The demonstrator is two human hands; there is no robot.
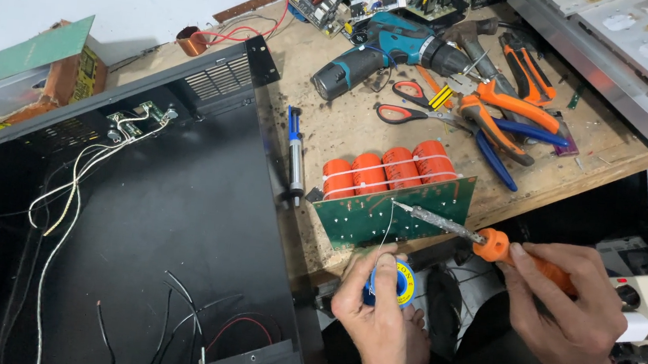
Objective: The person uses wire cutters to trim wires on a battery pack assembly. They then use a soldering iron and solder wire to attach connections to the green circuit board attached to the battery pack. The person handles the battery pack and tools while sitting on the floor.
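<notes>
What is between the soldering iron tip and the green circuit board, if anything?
Nothing visible blocks it. The soldering iron in the right hand has its tip at the green circuit board. The thin solder wire from the spool in the left hand rises beside it.

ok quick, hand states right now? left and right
Left hand: closed around a blue solder spool, wire fed up to the green circuit board.
Right hand: closed on the orange-handled soldering iron, tip at the board.

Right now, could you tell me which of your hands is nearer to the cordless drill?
Right. The right hand sits below the drill, slightly right; the left hand is lower still, farther away.
</notes>
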